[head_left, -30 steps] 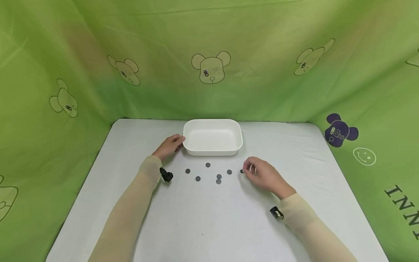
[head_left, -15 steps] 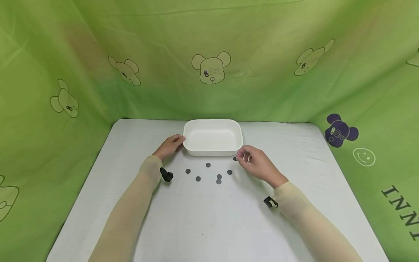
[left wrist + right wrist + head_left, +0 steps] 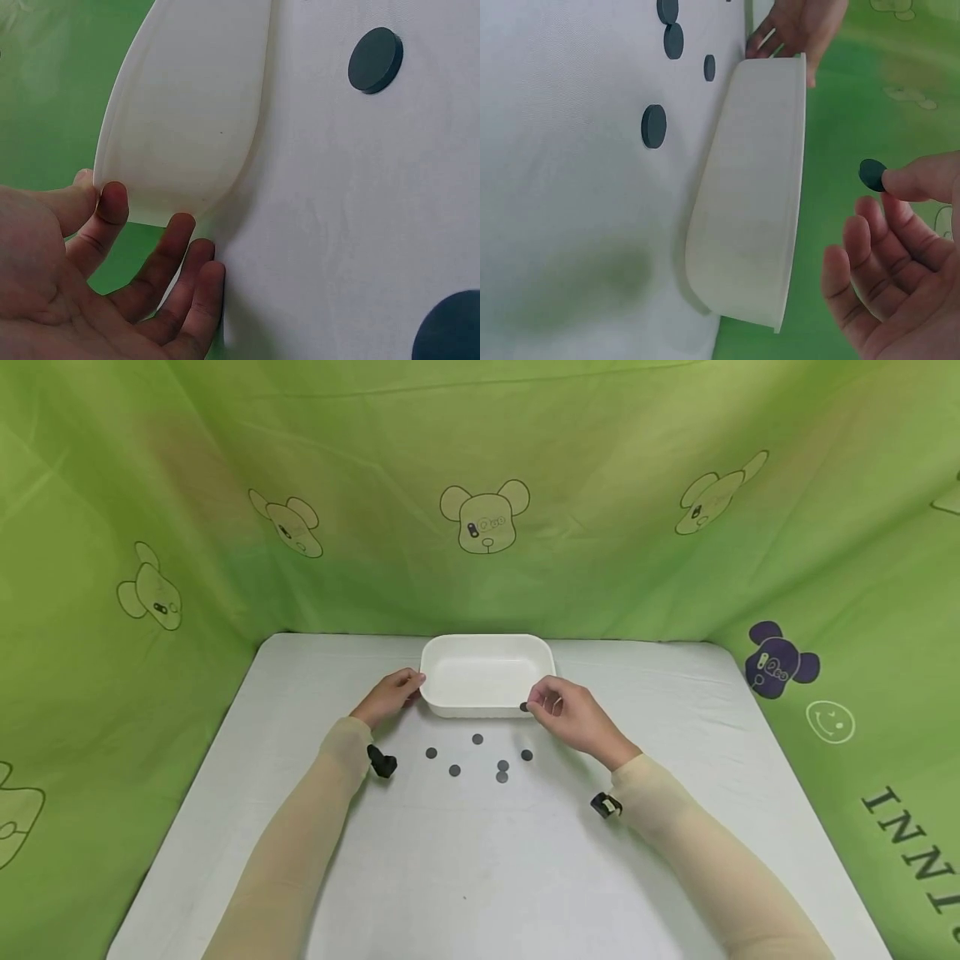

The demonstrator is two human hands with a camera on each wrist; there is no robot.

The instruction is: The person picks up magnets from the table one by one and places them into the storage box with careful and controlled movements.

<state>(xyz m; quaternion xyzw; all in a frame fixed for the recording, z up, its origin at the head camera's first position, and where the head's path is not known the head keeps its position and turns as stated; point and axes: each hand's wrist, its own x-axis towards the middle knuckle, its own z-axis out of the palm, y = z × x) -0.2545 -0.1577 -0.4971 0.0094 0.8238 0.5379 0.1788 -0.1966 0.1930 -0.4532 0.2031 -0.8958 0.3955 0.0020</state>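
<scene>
A white rectangular tub [image 3: 486,712] stands at the back of the table. My left hand [image 3: 386,697] holds its left end; in the left wrist view the thumb and index finger pinch the rim, and other fingertips rest near the outer wall. At the tub's front right corner, my right hand [image 3: 576,717] pinches a small dark round disc [image 3: 871,175] between thumb and index finger, with the other fingers loosely bent. The held disc is raised about level with the rim. Several like discs lie flat in front of the tub, among them one disc [image 3: 527,755] nearest the right hand.
Two of the loose discs [image 3: 502,772] touch each other on the white tabletop [image 3: 420,877]. Green printed cloth [image 3: 360,585] hangs along the back and both sides. Each wrist wears a small black camera [image 3: 382,762].
My right hand has lifted the pinched disc from beside the row and carried it left and away from me to the tub's front right rim. The left hand stays put.
</scene>
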